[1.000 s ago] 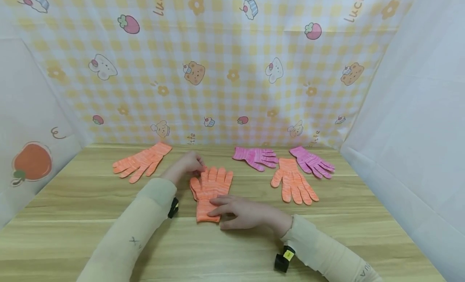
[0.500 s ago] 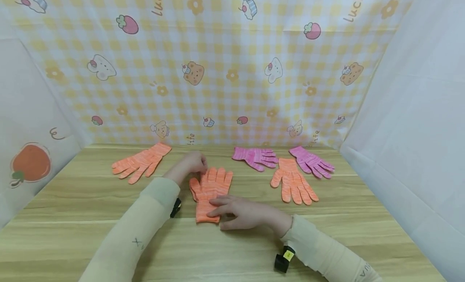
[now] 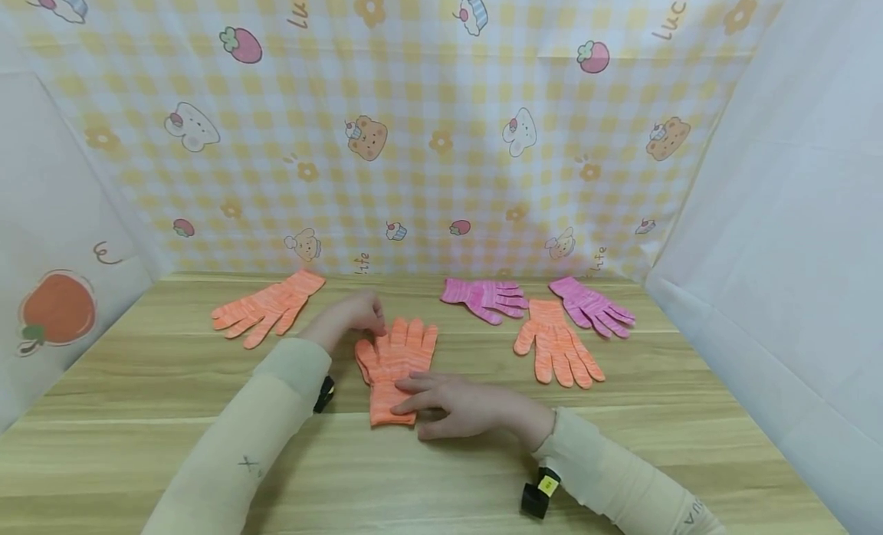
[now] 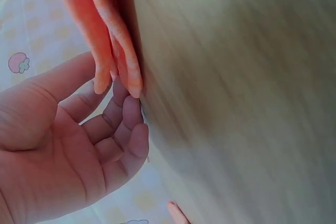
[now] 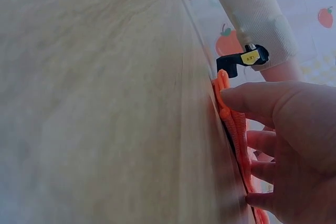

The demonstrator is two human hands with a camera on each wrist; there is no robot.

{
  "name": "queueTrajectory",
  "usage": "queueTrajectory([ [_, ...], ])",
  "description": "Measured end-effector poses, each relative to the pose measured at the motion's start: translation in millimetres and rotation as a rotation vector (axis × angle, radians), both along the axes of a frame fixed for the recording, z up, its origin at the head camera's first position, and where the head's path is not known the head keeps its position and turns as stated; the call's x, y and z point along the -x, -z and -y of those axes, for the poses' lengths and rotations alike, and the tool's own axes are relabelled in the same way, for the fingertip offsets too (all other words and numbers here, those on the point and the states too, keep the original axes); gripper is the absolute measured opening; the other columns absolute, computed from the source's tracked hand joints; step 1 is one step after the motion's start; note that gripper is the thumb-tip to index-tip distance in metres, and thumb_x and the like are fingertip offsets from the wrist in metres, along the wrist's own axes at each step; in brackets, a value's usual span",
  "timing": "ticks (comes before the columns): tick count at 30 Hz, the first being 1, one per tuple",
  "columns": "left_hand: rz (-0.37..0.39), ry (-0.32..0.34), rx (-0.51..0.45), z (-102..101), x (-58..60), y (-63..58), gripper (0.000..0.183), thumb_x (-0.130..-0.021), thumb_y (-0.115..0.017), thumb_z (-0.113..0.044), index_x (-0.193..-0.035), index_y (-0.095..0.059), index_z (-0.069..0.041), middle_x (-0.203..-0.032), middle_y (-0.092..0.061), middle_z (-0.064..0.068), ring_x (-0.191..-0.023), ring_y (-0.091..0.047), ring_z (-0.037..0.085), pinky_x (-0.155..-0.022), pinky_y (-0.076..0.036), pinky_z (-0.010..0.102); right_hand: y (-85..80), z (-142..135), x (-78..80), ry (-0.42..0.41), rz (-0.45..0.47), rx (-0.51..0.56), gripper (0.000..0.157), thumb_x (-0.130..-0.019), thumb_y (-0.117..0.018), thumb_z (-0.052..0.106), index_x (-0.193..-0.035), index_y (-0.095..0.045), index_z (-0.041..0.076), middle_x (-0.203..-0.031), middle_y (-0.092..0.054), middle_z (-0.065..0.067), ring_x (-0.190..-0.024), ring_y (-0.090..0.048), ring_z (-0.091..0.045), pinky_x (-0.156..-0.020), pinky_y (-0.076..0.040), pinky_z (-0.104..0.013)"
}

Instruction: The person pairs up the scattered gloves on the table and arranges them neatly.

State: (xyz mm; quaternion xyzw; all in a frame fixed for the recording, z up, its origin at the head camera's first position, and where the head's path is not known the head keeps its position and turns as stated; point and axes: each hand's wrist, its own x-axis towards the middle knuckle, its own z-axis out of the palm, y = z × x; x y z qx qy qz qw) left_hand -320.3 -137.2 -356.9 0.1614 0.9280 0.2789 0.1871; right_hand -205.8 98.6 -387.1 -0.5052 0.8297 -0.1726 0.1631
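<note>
Layered orange knit gloves lie flat, long axis running front to back, cuff nearest the viewer; the left hand pinches them at a far-left fingertip, while the right hand, fingers spread, rests on the cuff from the right, above the wood-grain tabletop
</note>
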Motion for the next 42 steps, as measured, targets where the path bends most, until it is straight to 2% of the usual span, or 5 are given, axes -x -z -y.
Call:
queueTrajectory([
  [6, 0.005, -0.022, -0.005, 4.2, -0.5, 2.3, 0.024, -0.084, -0.07, -0.005, -0.063, -0.058, -0.007, -0.058, -0.051, 0.0, -0.048, -0.039, 0.009, -0.048, -0.034, 0.022, -0.4, 0.4, -1.2, -0.006, -0.001, -0.005, 0.046, -0.098, -0.056, 0.034, -0.142, -0.049, 0.026, -0.156, -0.024, 0.002, -0.143, -0.015, -0.017, -0.114, -0.017, -0.038],
  [10, 0.007, -0.014, -0.008, 6.5, -1.5, 1.8, 0.031, -0.084, -0.069, -0.005, -0.058, -0.053, -0.009, -0.053, -0.045, -0.002, -0.045, -0.034, 0.009, -0.046, -0.031, 0.022, 0.1, 1.0, -1.3, -0.019, -0.01, -0.001, 0.046, -0.097, -0.057, 0.033, -0.142, -0.048, 0.025, -0.156, -0.024, 0.002, -0.143, -0.014, -0.017, -0.114, -0.017, -0.038],
  [17, 0.013, -0.013, -0.01, 8.8, -0.9, 1.9, 0.029, -0.084, -0.069, -0.003, -0.059, -0.055, -0.008, -0.054, -0.046, -0.002, -0.046, -0.035, 0.008, -0.046, -0.03, 0.022, -1.5, 2.4, -2.2, -0.016, 0.001, -0.011, 0.047, -0.097, -0.057, 0.033, -0.143, -0.048, 0.026, -0.156, -0.023, 0.003, -0.143, -0.013, -0.016, -0.114, -0.016, -0.039],
  [26, 0.012, -0.006, -0.003, 9.6, -0.6, 4.0, 0.039, -0.085, -0.068, -0.004, -0.053, -0.048, -0.012, -0.048, -0.037, -0.004, -0.042, -0.028, 0.007, -0.045, -0.027, 0.022, -2.9, 3.2, -3.7, -0.014, 0.003, -0.01, 0.047, -0.097, -0.058, 0.031, -0.142, -0.049, 0.023, -0.156, -0.024, 0.001, -0.143, -0.014, -0.017, -0.114, -0.016, -0.04],
  [42, 0.025, -0.025, 0.022, 8.0, 0.1, 4.2, 0.035, -0.086, -0.068, -0.005, -0.056, -0.051, -0.01, -0.05, -0.04, -0.003, -0.044, -0.032, 0.009, -0.047, -0.032, 0.023, -0.5, 2.8, -2.5, -0.01, 0.02, -0.014, 0.048, -0.098, -0.056, 0.033, -0.144, -0.046, 0.026, -0.157, -0.021, 0.003, -0.144, -0.011, -0.016, -0.114, -0.014, -0.04],
])
